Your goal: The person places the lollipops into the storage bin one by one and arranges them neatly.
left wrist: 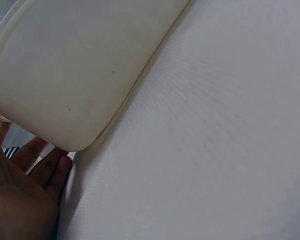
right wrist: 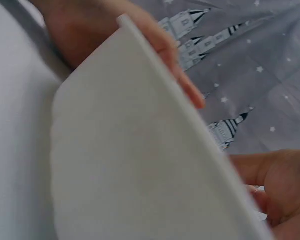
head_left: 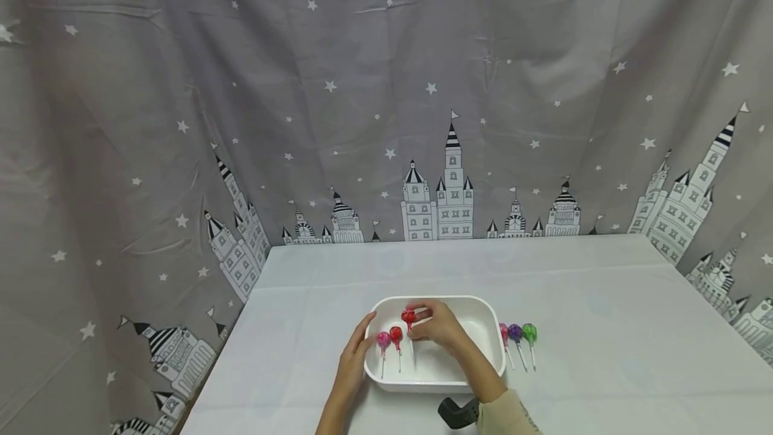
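Note:
A white tray stands on the table, and my left hand grips its left side, thumb over the rim. In the left wrist view the fingers lie against the tray's outer wall. Over the tray's inside, my right hand pinches a red lollipop, its stick pointing down. Left of it in the tray lie another red lollipop and a pink lollipop, side by side. The tray wall partly hides my right hand in the right wrist view.
Just right of the tray, a pink lollipop, a purple lollipop and a green lollipop lie on the white table. A black object shows by my right wrist. A grey castle-print curtain hangs behind.

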The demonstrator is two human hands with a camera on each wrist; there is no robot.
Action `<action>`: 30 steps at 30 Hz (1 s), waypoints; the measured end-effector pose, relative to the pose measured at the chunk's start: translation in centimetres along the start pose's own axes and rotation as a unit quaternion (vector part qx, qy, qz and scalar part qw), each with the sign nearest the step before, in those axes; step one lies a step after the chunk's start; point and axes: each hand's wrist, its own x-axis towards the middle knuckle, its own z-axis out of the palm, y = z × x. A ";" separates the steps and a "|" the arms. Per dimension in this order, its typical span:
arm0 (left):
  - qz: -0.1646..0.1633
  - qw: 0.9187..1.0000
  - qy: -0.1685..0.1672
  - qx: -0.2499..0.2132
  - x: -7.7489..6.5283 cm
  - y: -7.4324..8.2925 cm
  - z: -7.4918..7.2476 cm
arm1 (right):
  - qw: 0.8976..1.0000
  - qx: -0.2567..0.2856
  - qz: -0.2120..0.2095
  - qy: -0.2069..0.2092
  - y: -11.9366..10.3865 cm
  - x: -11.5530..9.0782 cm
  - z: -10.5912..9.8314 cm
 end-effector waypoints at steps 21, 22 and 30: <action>-0.002 1.000 0.003 0.007 0.0 0.0 0.0 | 0.981 -0.194 -0.011 -0.011 1.3 0.4 0.9; -0.002 1.000 0.004 0.007 0.0 0.0 0.0 | 0.982 -0.189 -0.010 -0.013 1.4 0.4 0.9; 0.004 1.000 0.000 0.002 0.0 0.1 0.1 | 0.990 -0.137 0.008 -0.027 1.4 0.1 1.3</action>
